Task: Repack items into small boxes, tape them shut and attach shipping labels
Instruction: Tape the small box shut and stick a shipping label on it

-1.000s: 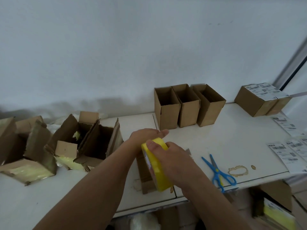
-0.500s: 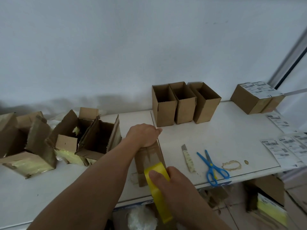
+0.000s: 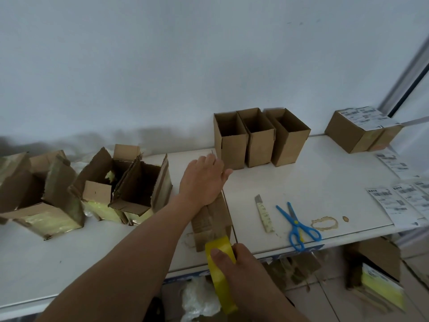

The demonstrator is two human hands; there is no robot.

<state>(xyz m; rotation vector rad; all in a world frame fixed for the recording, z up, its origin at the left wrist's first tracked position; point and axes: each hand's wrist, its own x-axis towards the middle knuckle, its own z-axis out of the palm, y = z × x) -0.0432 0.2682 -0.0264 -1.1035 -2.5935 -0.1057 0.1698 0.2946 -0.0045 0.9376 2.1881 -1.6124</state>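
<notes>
1. The small box (image 3: pixel 212 219) being sealed lay on the white table (image 3: pixel 313 182), close to its near edge, between the torn-open cartons (image 3: pixel 130 184) on the left and the craft knife (image 3: pixel 264 213) and blue scissors (image 3: pixel 298 225) on the right.
2. The left hand (image 3: pixel 203 180) rested on the far end of the box, palm down, fingers straight and spread, pressing rather than grasping.
3. The right hand (image 3: pixel 241 270) was curled around the yellow tape roll (image 3: pixel 220 268), thumb on its outer face, at the near end of the box and past the table edge.
4. The step looked like drawing a strip along the box's length. Whether tape already lay on the cardboard could not be told.
5. To do it well, the left hand should press firmly so the box does not slide, and the roll should be pulled straight along the flap seam, taut and low.
6. The strip ought to wrap over the near end before cutting; the scissors were within reach.
7. Three open boxes (image 3: pixel 260 138) stood at the back, and loose labels (image 3: pixel 399 201) lay at the right near two labelled boxes (image 3: pixel 357 131).
</notes>
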